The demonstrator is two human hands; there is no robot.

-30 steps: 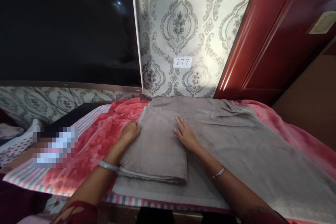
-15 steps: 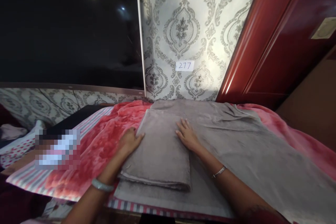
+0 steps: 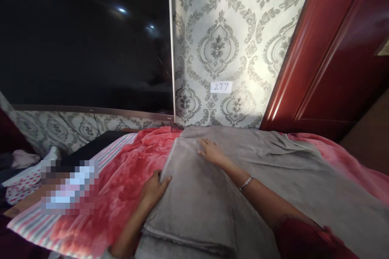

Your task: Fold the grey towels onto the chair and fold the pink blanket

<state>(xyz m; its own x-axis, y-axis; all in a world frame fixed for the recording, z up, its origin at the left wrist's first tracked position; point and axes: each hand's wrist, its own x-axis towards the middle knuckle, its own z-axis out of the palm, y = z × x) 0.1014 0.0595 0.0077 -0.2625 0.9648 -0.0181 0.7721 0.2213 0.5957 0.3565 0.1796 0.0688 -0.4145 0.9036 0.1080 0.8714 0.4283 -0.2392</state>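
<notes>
left hand (image 3: 154, 189), right hand (image 3: 209, 151), grey towel (image 3: 194, 198)

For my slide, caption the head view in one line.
Both hands, left hand and right hand, rest flat on a folded grey fleece blanket over a red plush bedspread.
</notes>
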